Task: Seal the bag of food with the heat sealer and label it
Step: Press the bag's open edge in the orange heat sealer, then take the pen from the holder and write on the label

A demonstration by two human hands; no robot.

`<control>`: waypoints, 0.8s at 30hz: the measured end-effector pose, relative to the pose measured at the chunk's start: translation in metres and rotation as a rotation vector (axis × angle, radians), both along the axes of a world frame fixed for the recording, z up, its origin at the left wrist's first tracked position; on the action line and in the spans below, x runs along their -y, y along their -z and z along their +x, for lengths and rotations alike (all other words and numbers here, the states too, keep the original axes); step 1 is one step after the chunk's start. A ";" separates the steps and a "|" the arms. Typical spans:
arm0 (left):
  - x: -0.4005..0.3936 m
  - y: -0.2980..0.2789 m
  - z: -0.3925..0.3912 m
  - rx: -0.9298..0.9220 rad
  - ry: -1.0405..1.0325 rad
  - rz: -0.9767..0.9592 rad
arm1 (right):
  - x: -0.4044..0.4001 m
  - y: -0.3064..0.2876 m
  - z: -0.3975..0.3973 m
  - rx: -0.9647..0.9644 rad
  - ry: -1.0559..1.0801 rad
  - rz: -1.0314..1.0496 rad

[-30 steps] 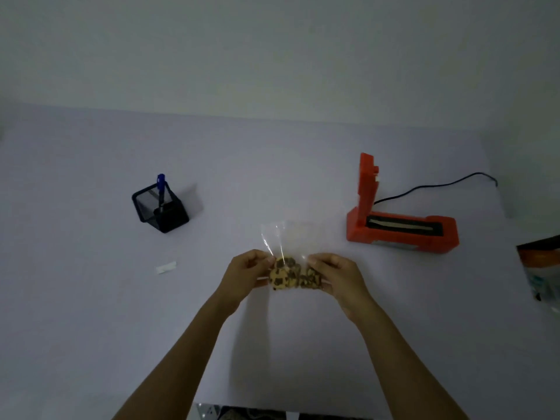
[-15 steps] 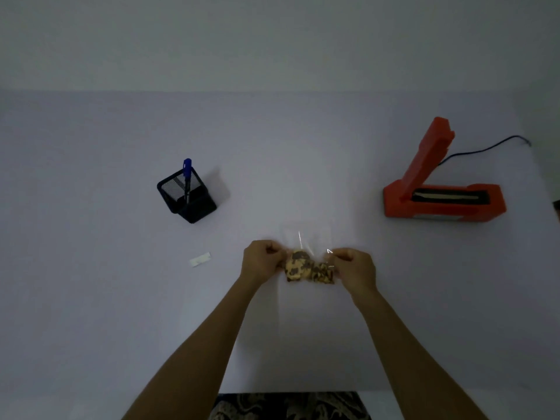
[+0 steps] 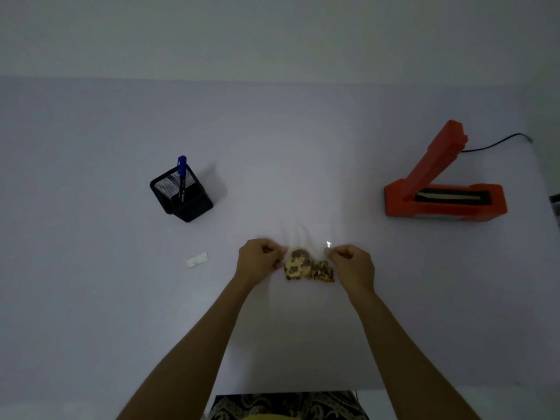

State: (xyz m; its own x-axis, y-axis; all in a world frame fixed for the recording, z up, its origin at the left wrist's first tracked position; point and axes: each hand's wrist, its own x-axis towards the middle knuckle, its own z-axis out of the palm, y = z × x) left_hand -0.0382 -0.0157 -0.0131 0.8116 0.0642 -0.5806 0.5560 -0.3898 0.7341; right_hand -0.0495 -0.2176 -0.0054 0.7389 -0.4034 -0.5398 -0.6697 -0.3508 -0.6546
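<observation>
Clear plastic bag (image 3: 306, 237) at the middle of the white table (image 3: 91, 298), nearly invisible against it except for faint creases and one bright glint near the right edge. Brown-and-tan speckled food pieces (image 3: 307, 266) bunched in the near, lower part of the bag; upper part empty, flat and see-through. Whether the bag rests on the table or hangs just above it: cannot tell.

Left hand (image 3: 257, 262) curled at the bag's left side, fingers (image 3: 269, 247) drawn together and pinched on the plastic just beside the food. Right hand (image 3: 351, 265) mirrored at the right side, fingers (image 3: 339, 251) likewise closed on the bag's edge, close under the glint. Both forearms reaching in from the near edge, the bag stretched between the two hands.

Orange heat sealer (image 3: 445, 198) well to the right and farther back, lid raised at a slant, pale sealing strip showing in the dark slot of the base. Black cord (image 3: 497, 142) trailing from behind it toward the right edge of the table. Black mesh pen holder (image 3: 181, 194) to the left and back, tilted in the wide-angle view, with a blue pen (image 3: 181, 174) standing in it. Small white label (image 3: 197, 259) lying flat on the table left of the left hand, apart from it. Bare table between the bag and the sealer. Patterned cloth (image 3: 288, 404) at the bottom edge, below the table's rim.
</observation>
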 end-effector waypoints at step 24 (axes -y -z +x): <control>-0.085 -0.107 -0.017 0.298 -0.408 0.234 | -0.096 -0.090 0.072 0.261 -0.498 0.130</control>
State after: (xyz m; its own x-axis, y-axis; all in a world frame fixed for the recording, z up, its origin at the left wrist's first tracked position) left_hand -0.0548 0.0691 0.0938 0.8207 0.5076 -0.2623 0.4777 -0.3576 0.8025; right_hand 0.0229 -0.1214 0.0850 0.9382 0.0843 -0.3357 -0.2549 -0.4879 -0.8349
